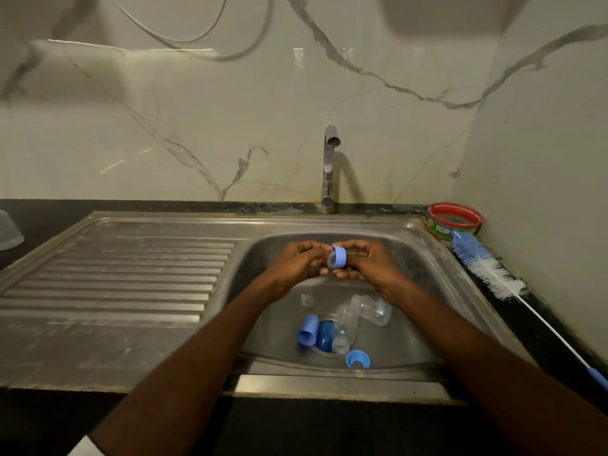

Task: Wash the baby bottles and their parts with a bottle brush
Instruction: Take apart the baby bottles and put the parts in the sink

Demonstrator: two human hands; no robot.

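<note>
Blue bottle ring (pixel 338 256): short, round, open through the middle, pale periwinkle plastic. Held above the steel sink (pixel 424 258), between both hands, in front of the tap (pixel 329 169). Left hand (pixel 297 264) pinching its left edge with curled fingers; right hand (pixel 365 263) gripping its right side, fingers curled round.

Down in the basin, below the hands: two clear bottles (pixel 358 319) lying on their sides, a blue cap (pixel 308 330) beside a darker blue cap (pixel 324 335) over the drain, another blue ring (pixel 358 359) near the front wall, a small clear piece (pixel 307 301).

Bottle brush (pixel 487 269) lying untouched on the dark counter right of the sink, well apart from both hands, beside a red tub (pixel 455 220).
</note>
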